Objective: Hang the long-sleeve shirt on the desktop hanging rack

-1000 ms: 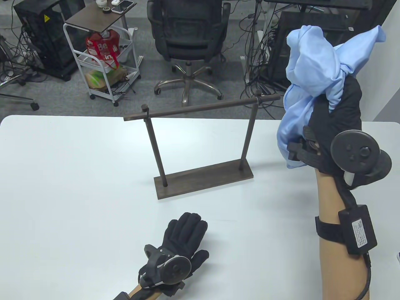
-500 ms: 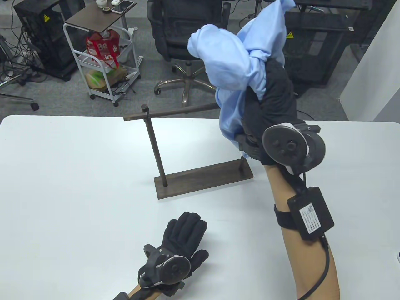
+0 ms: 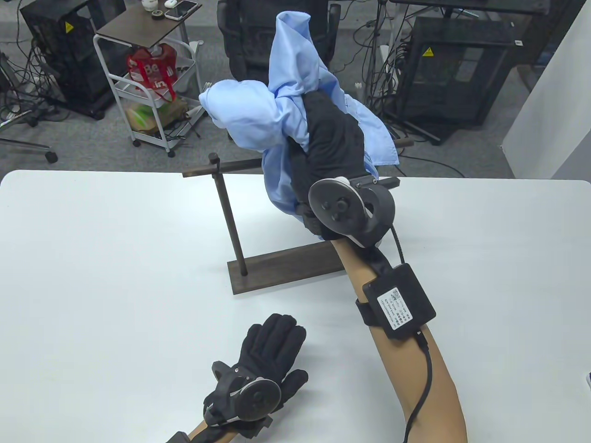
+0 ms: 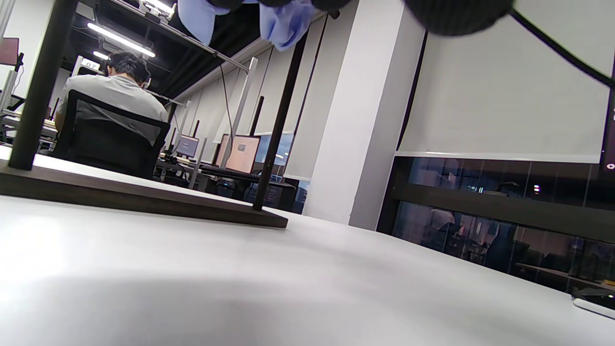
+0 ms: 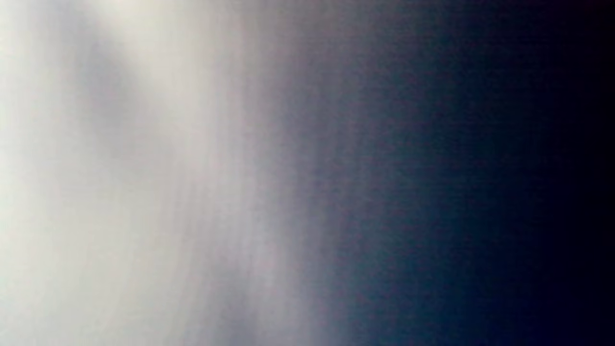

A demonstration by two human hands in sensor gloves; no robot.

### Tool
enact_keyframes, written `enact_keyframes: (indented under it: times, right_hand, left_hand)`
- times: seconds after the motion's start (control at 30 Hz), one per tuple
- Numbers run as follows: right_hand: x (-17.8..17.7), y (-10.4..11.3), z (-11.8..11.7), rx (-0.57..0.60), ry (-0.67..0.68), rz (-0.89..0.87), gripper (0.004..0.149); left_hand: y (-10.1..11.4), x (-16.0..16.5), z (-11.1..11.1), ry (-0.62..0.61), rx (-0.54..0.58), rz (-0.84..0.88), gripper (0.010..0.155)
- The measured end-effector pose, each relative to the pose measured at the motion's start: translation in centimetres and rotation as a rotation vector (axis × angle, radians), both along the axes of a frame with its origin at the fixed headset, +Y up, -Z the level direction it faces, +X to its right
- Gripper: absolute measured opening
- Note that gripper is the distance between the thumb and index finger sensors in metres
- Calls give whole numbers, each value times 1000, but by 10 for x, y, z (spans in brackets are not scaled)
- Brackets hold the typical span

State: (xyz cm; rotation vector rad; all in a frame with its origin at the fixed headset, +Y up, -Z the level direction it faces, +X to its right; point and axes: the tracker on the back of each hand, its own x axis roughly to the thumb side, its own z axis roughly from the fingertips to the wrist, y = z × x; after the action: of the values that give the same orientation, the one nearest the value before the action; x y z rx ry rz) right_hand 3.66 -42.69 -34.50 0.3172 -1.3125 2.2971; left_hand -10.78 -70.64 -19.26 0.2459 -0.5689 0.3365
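Observation:
My right hand (image 3: 330, 138) grips a bunched light blue long-sleeve shirt (image 3: 258, 115) and holds it over the middle of the dark rack's top bar (image 3: 231, 167). The rack (image 3: 281, 267) stands on a flat base in the middle of the white table (image 3: 92, 258); the shirt and hand hide the bar's right part and right post. My left hand (image 3: 272, 341) lies flat on the table near the front edge, fingers stretched out, holding nothing. In the left wrist view the rack base (image 4: 144, 199) and shirt ends (image 4: 283, 21) show. The right wrist view is only blur.
Behind the table stand an office chair (image 3: 277, 55), a white rolling cart (image 3: 152, 92) with bags, and black cabinets (image 3: 452, 78) with cables on the floor. A white wall panel (image 3: 549, 106) is at the right.
My right hand has carried the shirt leftward from the table's right side to over the rack's bar. The left hand has not moved.

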Motion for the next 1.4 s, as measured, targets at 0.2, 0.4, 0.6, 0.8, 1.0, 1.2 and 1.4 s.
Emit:
enact_keyframes:
  times: [0.2,0.4,0.6,0.8,1.0,1.2,1.4]
  right_hand:
    - [-5,-7,-4,-46,87,-73,62]
    - [-6,-9,-7,-87,116,-116,62]
    - [-14,-23,-20,-223,-35,81,70]
    - [-20,-37,-23,-204,-1,113,66]
    - [-26,-44,-26,-297,-24,183,71]
    - [-33,-43,-25,-283,-34,156,64]
    - [-32,-47,-26,-272,-4,162,53]
  left_hand:
    - [0,0,1,-2,1,-2,82]
    - [0,0,1,-2,-1,-7,82]
    - [0,0,1,-1,-6,-11,82]
    - [0,0,1,0,-10,-12,82]
    - [0,1,1,-3,-8,-17,82]
    - [0,1,1,-3,-8,-17,82]
    - [-1,1,1,-4,-10,-18,82]
